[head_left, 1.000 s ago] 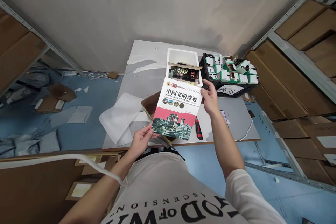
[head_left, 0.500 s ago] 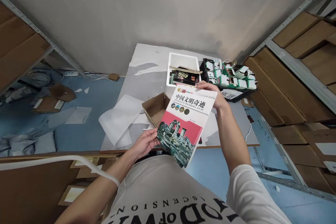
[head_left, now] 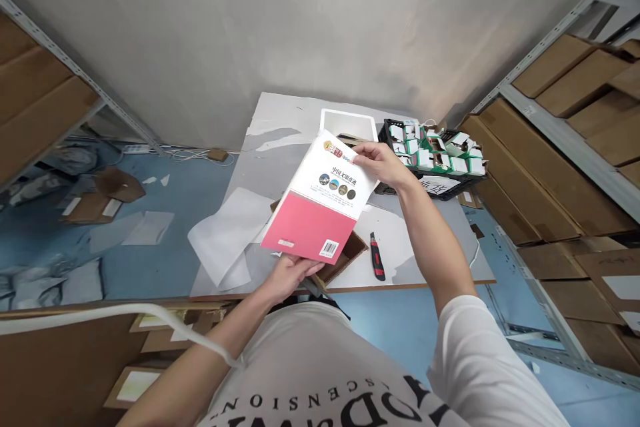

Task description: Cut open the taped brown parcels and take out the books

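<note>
A book point(head_left: 313, 217) with a white and pink back cover is held up tilted over the table, its barcode side facing me. My left hand point(head_left: 291, 277) grips its lower edge, with the fingers mostly hidden under the book. At the upper right corner my right hand point(head_left: 377, 161) is closed on it, thumb on the cover. Beneath the book lies an open cardboard box point(head_left: 349, 261), largely covered. A red and black utility knife point(head_left: 377, 257) rests on the table to the right of the box.
On the table point(head_left: 273, 113) stand a white tray point(head_left: 349, 113), partly hidden, and a black crate point(head_left: 435, 177) of small white and green boxes. White packing sheet point(head_left: 227, 233) lies at left. Shelves with cartons point(head_left: 540, 173) flank the right; a white cable point(head_left: 150, 310) crosses lower left.
The book has turned from its front cover to its back cover and moved up and left. The utility knife has come into full view, and more of the box's right side shows.
</note>
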Motion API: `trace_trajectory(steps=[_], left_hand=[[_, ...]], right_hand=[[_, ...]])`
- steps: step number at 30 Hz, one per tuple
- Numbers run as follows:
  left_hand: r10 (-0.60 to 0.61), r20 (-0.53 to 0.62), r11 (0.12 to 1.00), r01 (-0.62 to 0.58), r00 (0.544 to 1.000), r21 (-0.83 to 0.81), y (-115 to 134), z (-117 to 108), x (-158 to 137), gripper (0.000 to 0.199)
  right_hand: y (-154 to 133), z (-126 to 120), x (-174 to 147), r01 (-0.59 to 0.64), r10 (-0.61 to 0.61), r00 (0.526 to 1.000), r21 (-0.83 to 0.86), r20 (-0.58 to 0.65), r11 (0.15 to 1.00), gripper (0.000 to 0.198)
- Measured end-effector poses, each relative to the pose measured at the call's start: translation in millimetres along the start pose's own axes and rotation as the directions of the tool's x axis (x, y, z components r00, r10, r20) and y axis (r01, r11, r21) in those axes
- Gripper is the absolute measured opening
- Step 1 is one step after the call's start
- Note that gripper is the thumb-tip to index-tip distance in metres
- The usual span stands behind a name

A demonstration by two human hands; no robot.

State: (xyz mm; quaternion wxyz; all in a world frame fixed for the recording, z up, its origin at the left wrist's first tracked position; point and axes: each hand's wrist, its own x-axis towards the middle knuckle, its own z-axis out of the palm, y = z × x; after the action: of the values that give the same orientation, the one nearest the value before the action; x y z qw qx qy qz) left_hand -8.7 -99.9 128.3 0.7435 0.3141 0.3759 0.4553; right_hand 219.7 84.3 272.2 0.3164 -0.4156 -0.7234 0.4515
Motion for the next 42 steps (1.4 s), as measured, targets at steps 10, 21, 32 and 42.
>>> trace_trajectory(steps=[10, 21, 32, 42], left_hand=[[0.043, -0.392, 0.994, -0.077, 0.919, -0.073, -2.2, -4.7, 2.2, 0.049], [0.032, -0.401, 0.997, -0.058, 0.916, -0.053, -6.4, -2.0, -1.0, 0.053], [-0.219, -0.121, 0.948, 0.182, 0.968, -0.263, 5.1, -13.1, -1.8, 0.032], [-0.328, -0.063, 0.93, 0.311, 0.942, -0.196, 1.2, -9.9, 10.4, 0.017]], right_hand=[[28.7, 2.6, 15.1, -0.06, 0.066, 0.997, -0.117, 0.05, 0.991, 0.02], [27.7, 3.6, 14.2, -0.055, 0.065, 0.994, -0.104, 0.092, 0.993, 0.024], [8.4, -15.2, -9.4, 0.028, -0.036, 0.986, 0.05, 0.16, 0.998, 0.033], [-14.1, -12.3, 9.3, 0.112, -0.096, 0.972, -0.063, 0.217, 0.992, 0.019]])
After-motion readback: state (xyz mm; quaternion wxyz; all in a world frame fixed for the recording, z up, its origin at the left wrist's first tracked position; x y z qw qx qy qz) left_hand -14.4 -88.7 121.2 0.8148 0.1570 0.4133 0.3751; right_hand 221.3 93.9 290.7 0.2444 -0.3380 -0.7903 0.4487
